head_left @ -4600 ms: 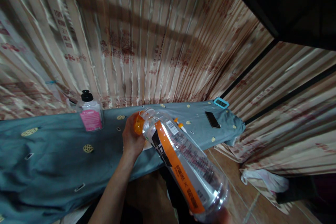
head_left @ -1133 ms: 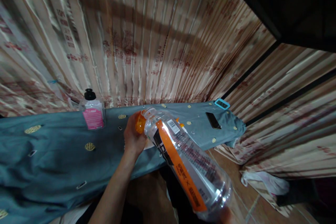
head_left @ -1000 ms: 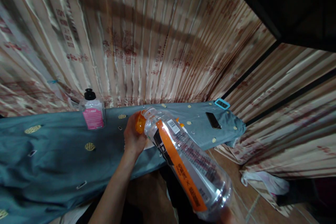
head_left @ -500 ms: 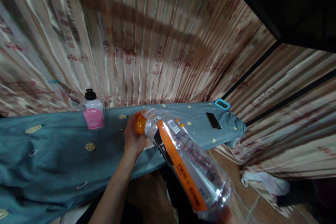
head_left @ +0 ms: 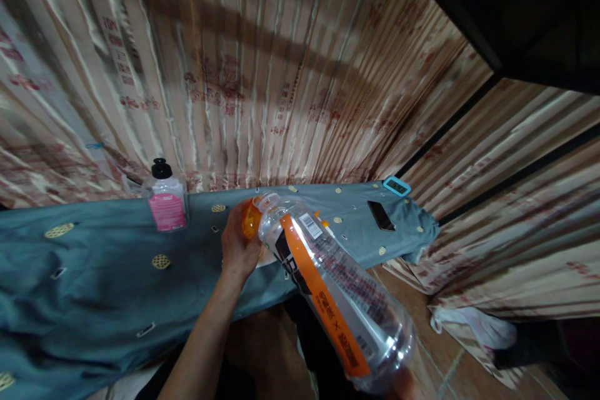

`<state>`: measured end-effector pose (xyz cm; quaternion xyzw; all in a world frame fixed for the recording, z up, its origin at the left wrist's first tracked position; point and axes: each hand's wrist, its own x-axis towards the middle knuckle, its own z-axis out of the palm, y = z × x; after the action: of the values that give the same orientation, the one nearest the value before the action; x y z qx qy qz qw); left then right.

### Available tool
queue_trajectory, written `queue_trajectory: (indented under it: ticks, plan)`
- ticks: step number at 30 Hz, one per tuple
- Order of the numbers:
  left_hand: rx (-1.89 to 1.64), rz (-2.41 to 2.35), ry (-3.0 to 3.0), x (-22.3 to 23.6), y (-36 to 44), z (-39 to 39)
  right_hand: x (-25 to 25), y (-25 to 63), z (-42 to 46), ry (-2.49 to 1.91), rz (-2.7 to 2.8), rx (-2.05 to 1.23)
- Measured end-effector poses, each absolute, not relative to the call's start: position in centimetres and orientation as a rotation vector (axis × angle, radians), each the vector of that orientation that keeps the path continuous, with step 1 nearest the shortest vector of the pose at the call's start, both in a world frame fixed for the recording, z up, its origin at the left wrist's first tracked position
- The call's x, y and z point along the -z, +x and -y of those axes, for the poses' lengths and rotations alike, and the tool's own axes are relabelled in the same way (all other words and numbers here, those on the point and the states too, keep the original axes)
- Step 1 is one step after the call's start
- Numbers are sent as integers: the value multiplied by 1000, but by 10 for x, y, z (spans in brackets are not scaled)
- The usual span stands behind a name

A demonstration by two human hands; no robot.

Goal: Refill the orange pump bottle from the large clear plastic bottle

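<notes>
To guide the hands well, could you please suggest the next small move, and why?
Perhaps the left hand could tilt the orange piece into clearer view: it sits by the mouth of the clear bottle, but whether they join is unclear; the right hand supports the base.

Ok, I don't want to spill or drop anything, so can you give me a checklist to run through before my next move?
1. Left hand gripping the orange piece: ok.
2. Right hand at the base of the clear bottle: ok, though mostly hidden.
3. Clear bottle upright: not ok, it slants.
4. Clear bottle drained: cannot tell through label and glare.
5. Pink-labelled bottle standing upright: ok.
6. Phone lying on the cloth, apart from the clear bottle: ok.
</notes>
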<state>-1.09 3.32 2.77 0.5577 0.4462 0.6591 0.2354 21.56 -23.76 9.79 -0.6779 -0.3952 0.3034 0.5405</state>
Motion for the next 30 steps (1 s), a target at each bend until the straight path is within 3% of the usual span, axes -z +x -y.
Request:
queue_trajectory:
  ticks: [30]
  plan:
    - [-1851,-1232,1535,-23,-9,-36,-114,211,228,-1484,896,-780]
